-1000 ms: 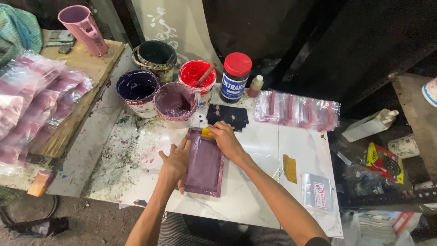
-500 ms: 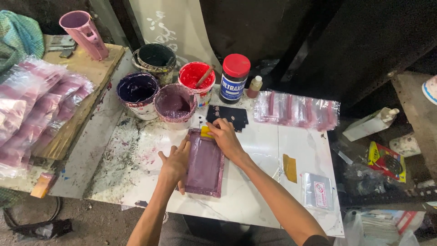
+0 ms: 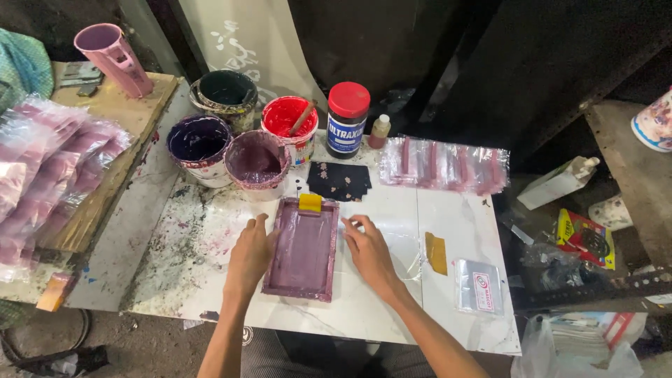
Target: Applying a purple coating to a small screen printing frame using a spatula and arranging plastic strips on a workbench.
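Note:
A small purple-stained printing frame (image 3: pixel 302 252) lies flat on the white table (image 3: pixel 378 308) in front of me. A yellow squeegee (image 3: pixel 310 202) rests at its far end. My left hand (image 3: pixel 250 256) presses against the frame's left edge. My right hand (image 3: pixel 369 253) lies flat on the table just right of the frame, fingers touching a clear plastic sheet (image 3: pixel 409 252). Neither hand grips anything.
Paint tubs stand behind the frame: dark purple (image 3: pixel 199 143), mauve (image 3: pixel 256 161), red with a stick (image 3: pixel 287 122), black (image 3: pixel 226 94). A red-lidded jar (image 3: pixel 347 119), dark printed cards (image 3: pixel 339 180), clear bags with pink stripes (image 3: pixel 445 164), a yellow scraper (image 3: pixel 436 253) and stacked bags at left (image 3: pixel 49 175) surround them.
My right hand has let go of the yellow squeegee at the frame's far end and moved down to the table right of the frame. My left hand stays at the frame's left edge.

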